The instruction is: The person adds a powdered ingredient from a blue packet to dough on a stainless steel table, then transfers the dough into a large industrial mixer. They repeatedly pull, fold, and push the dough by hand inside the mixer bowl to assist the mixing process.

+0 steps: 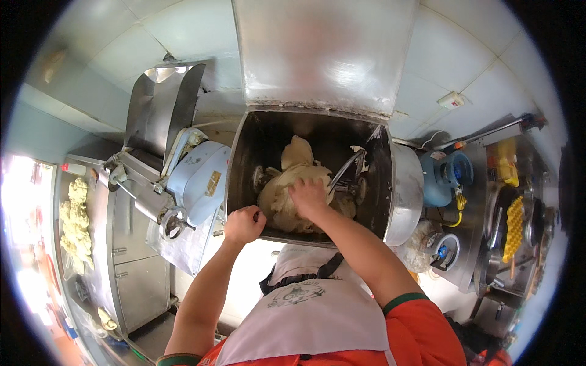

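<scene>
In front of me is an open stainless steel dough mixer [316,238] with a large mass of pale dough [279,196] in its tub. My right hand [309,196] reaches in and presses on top of the dough; its fingertips are hard to make out against it. At the tub's front left corner rests my left hand [246,223], fingers curled in, with nothing visible in it. A curved metal mixing arm [344,169] rises from the dough right of my right hand, smeared with dough near its top. The raised lid [325,55] stands behind the tub.
A blue-cased dough roller machine [199,169] with a handwheel [175,223] stands close on the left. Lumps of dough [75,224] lie on a steel counter farther left. On the right are a blue gas cylinder [435,178], a second cylinder [439,251] and a stove with pans.
</scene>
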`<control>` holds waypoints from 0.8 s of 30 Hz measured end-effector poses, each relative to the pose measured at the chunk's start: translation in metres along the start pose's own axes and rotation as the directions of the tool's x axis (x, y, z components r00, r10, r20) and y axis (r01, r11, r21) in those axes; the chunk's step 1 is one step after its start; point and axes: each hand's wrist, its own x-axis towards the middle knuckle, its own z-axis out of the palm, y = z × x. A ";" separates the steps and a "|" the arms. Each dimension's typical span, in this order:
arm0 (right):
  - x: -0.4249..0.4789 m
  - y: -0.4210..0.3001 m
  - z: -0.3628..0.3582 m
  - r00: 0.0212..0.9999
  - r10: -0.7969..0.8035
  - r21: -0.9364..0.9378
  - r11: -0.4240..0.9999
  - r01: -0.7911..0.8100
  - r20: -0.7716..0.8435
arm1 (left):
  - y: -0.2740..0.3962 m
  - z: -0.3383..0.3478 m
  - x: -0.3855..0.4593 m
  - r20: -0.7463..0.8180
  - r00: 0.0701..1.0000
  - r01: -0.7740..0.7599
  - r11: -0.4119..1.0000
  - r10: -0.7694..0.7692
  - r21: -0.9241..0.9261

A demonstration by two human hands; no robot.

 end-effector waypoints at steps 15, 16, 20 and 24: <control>0.013 0.009 -0.061 0.948 0.318 0.521 0.813 -0.261 -0.020 | -0.015 0.007 -0.002 -0.038 0.996 -0.085 0.996 0.085 0.004; 0.004 -0.005 -0.058 0.979 0.198 0.529 0.827 -0.190 0.042 | -0.015 0.008 -0.003 -0.033 0.997 -0.076 0.997 0.076 -0.001; -0.010 -0.024 -0.004 0.936 0.099 0.289 0.957 0.003 -0.337 | -0.011 0.009 -0.001 -0.027 0.998 -0.053 0.999 0.053 0.009; 0.001 0.001 -0.022 0.949 0.098 0.239 0.971 -0.026 -0.298 | -0.014 0.008 -0.003 -0.002 0.999 -0.034 0.999 0.034 -0.004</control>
